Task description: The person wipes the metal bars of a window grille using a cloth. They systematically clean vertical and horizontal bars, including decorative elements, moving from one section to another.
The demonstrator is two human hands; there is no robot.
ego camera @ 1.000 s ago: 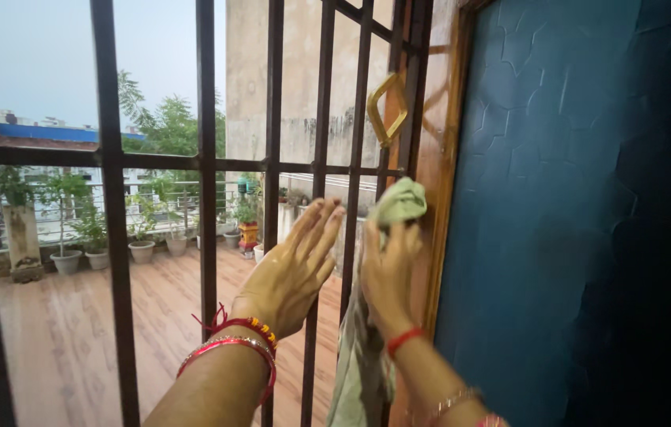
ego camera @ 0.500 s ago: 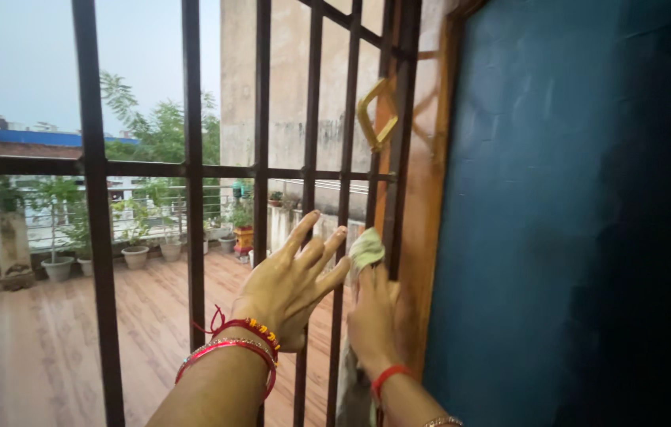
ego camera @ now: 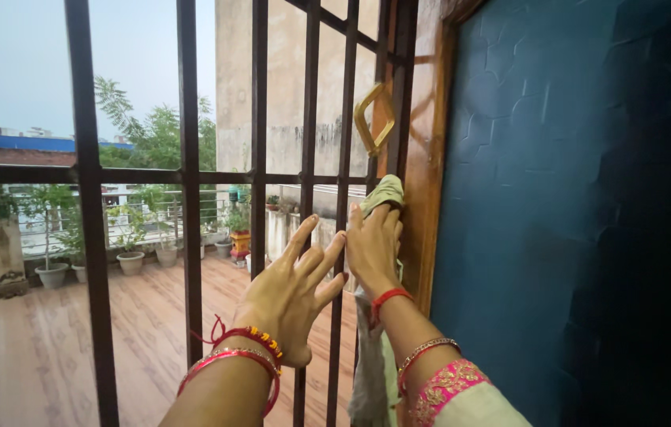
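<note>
right hand (ego camera: 373, 247) pressing cloth (ego camera: 384, 192), wooden frame (ego camera: 429, 182)

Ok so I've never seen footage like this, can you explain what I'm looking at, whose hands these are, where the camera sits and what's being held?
There is no machine here: these are a person's own two bare hands, filmed by one camera worn on their head, so you see what they see.

The left hand, with red bangles at the wrist, is spread open and flat against the dark metal window bars, holding nothing.

The right hand presses a pale green cloth against the wooden frame beside the bars; the rest of the cloth hangs down below the wrist.

A brass handle sits just above. To the right is a dark teal textured wall. Through the bars you see a terrace with a wooden floor and potted plants.
</note>
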